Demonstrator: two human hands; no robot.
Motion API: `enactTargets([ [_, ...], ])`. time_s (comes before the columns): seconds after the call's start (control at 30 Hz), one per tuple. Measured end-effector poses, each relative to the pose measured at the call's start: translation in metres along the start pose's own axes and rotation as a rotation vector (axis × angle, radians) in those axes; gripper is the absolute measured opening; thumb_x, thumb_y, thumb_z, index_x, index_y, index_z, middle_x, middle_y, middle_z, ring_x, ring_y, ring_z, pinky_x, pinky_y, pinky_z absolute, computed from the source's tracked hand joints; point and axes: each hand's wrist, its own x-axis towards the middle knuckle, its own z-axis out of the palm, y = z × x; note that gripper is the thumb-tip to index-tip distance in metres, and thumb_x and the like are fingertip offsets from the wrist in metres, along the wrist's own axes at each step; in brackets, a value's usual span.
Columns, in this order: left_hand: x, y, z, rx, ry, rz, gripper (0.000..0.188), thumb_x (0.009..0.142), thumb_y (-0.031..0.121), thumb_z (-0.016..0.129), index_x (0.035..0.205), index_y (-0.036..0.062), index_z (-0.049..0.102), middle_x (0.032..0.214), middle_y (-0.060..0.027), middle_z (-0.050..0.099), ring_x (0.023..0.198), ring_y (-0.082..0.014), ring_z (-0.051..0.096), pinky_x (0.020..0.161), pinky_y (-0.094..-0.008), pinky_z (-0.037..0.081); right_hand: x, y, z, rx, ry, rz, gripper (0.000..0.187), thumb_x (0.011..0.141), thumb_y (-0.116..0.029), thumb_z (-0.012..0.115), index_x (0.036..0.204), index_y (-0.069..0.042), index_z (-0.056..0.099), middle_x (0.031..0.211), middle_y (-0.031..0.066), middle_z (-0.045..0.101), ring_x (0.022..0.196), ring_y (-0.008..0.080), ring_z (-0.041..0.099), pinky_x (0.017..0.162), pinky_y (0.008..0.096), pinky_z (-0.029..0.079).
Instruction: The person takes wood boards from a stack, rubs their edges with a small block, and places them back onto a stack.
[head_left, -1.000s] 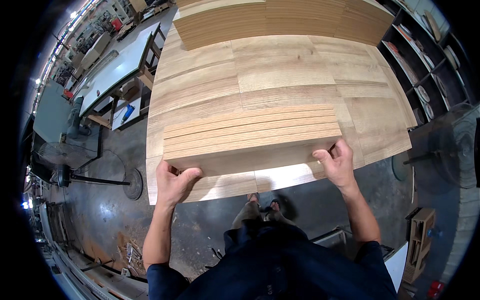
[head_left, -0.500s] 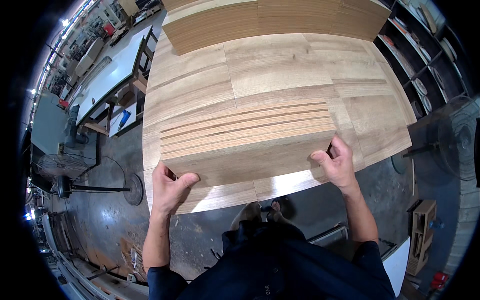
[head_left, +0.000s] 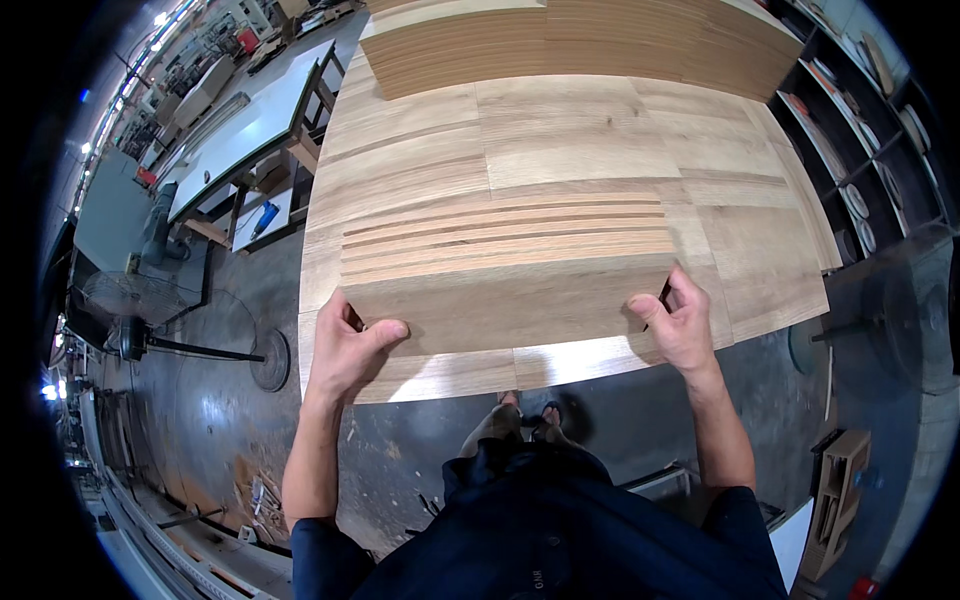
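Several wooden boards (head_left: 510, 305) stand together on their long edges near the front of the wood-grain tabletop (head_left: 565, 140). Their pale upper edges form parallel strips with narrow dark gaps, and the front board shows a brownish-grey grained face. My left hand (head_left: 350, 345) is closed round the left end, its thumb on the front face near the lower corner. At the right end my right hand (head_left: 680, 325) grips in the same way, thumb against the front face. The fingers behind both ends are partly hidden.
A long stack of boards (head_left: 620, 42) lines the tabletop's far edge. Dark shelves (head_left: 870, 140) stand at the right. On the left are a white-topped workbench (head_left: 255, 115), a blue power tool (head_left: 265, 218) on its lower shelf, and a pedestal fan (head_left: 132, 338).
The boards' left end sat lower in the picture before; now the row lies more level. Both hands keep their hold on the ends. The whole view has shifted slightly.
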Motion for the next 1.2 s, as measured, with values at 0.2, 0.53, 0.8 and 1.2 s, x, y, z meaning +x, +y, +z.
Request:
enactTargets([
  [0.2,0.000,-0.001,-0.001,0.001,0.003,0.002,0.064,0.067,0.018,0.084,0.118,-0.0038,0.050,0.108,-0.0109,0.062,0.098,-0.0164,0.059,0.086,-0.0292,0.047,-0.001,0.001,0.000,0.022,0.009,0.007,0.053,0.083,-0.014,0.070,0.126,0.007,0.046,0.115,0.0101,0.057,0.106,0.0164,0.054,0.093,0.0300,0.043],
  [0.53,0.003,-0.003,0.000,-0.046,-0.031,0.025,0.061,0.067,0.015,0.083,0.116,-0.0031,0.052,0.107,-0.0093,0.063,0.096,-0.0143,0.059,0.084,-0.0278,0.048,0.002,0.000,-0.002,0.022,-0.020,-0.016,0.052,0.084,-0.011,0.069,0.126,0.008,0.046,0.114,0.0100,0.058,0.104,0.0159,0.055,0.091,0.0292,0.044],
  [0.8,0.041,0.029,-0.029,0.003,-0.037,0.137,0.050,0.069,0.010,0.081,0.111,-0.0039,0.058,0.100,-0.0074,0.065,0.090,-0.0136,0.060,0.083,-0.0273,0.048,0.065,-0.047,0.004,-0.017,-0.050,-0.044,0.039,0.081,-0.005,0.064,0.116,0.010,0.056,0.101,0.0119,0.064,0.094,0.0142,0.059,0.083,0.0273,0.049],
  [1.2,0.290,0.117,-0.102,-0.281,0.007,-0.095,0.034,0.082,0.021,0.071,0.106,0.0002,0.060,0.097,-0.0103,0.066,0.080,-0.0177,0.064,0.073,-0.0334,0.053,0.350,-0.082,0.027,0.263,0.067,0.187,0.035,0.085,-0.016,0.067,0.110,0.007,0.056,0.101,0.0165,0.063,0.087,0.0205,0.064,0.075,0.0312,0.054],
])
